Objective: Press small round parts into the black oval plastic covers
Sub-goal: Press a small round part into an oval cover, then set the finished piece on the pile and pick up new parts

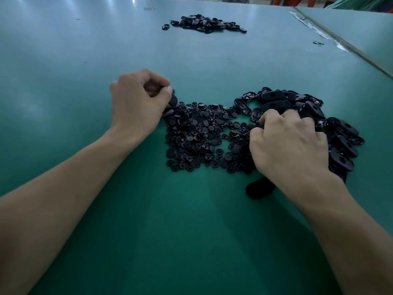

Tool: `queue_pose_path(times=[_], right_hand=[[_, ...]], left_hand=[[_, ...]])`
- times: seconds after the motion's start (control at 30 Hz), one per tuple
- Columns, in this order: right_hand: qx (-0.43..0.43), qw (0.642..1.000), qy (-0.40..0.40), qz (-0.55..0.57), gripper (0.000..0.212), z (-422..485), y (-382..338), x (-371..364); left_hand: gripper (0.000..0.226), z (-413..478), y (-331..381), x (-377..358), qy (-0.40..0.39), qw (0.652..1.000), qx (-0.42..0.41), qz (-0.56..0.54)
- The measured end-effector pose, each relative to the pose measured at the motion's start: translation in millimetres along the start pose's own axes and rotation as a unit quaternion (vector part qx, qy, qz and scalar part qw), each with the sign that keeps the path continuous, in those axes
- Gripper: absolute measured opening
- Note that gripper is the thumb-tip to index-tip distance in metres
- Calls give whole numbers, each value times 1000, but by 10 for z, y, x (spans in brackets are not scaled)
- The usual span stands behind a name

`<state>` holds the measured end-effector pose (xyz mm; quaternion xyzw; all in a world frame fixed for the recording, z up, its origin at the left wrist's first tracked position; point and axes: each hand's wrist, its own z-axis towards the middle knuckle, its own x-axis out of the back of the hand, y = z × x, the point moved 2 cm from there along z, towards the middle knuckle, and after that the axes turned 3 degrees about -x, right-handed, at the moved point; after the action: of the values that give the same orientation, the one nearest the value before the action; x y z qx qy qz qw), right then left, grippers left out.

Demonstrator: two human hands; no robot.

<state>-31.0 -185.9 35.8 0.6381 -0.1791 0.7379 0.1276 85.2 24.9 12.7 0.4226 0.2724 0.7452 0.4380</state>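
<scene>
The left hand (138, 103) pinches 1 black oval cover (173, 101) in curled fingers (167, 91), tilted just above the small round parts (202, 133), probably so a part can be seated. The right hand (287, 143) curls down where those parts meet the loose covers (297, 103); I cannot tell what its fingers hold. Both piles lie right at the fingers on the desk (191, 220), likely for short reaches.

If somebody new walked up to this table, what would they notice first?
The dark spread of small round parts mid-table, running into a heap of black oval covers on its right. The left hand pinches a black piece at the spread's left edge; the right hand rests curled where the piles meet. A smaller black pile lies far across the green table.
</scene>
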Motion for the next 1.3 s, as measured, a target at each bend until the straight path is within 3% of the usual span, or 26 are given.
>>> queue_pose_path(times=[0.37,0.47,0.63,0.93,1.3], right_hand=[[51,997,22,44,29,21,32,32],[63,996,48,51,36,36,23,42],[65,991,88,82,23,46,38,67],[89,993,24,67,28,23,-10,40],[121,964,91,220,17,96,25,20]], left_hand=[[13,24,-31,27,-5,988,28,154],[8,16,-3,19,14,990,11,142],[4,-51,105,-25,10,994,-36,101],[6,-257,277,-211,-29,993,-93,61],[8,-260,252,-221,-41,993,-104,32]])
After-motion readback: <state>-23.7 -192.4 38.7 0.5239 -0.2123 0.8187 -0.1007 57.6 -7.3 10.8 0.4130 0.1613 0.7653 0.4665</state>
